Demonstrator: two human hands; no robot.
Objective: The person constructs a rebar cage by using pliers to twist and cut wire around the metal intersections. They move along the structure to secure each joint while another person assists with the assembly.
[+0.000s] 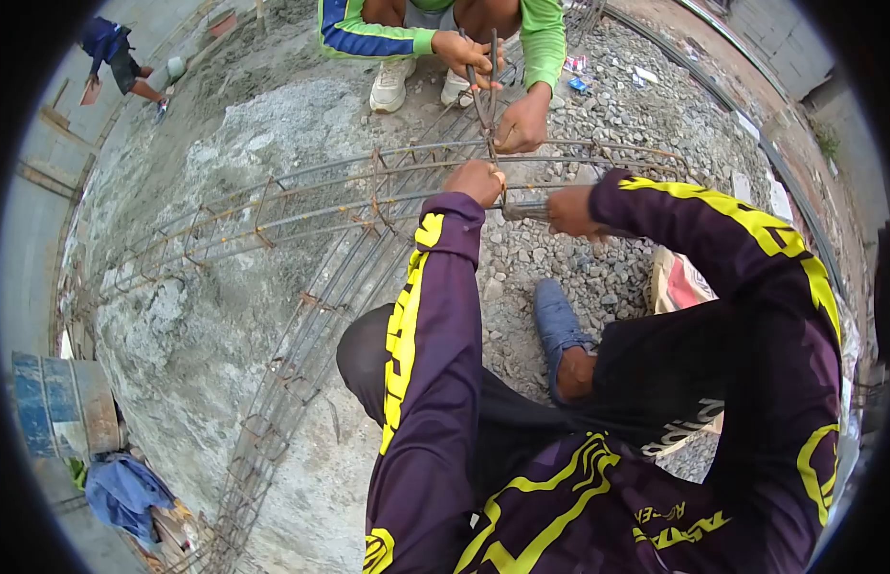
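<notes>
A long rebar cage (321,196) of thin steel bars and square ties lies across the middle of the view. My left hand (476,182) is closed at a tie on this cage, its fingers partly hidden behind the wrist. Close by on the right, my right hand (571,211) is wrapped round a metal tool that looks like pincers (529,209), whose jaw end is near the tie. Slight blur hides its detail. Across from me a co-worker's hands (510,115) hold dark long-handled pincers (485,91) against the same cage.
Another rebar cage (301,354) runs beneath, toward the lower left. Loose gravel (608,273) covers the ground on the right, rough concrete (187,325) on the left. A blue drum (57,407) and blue cloth (127,497) are at far left. Another person (115,53) stands upper left.
</notes>
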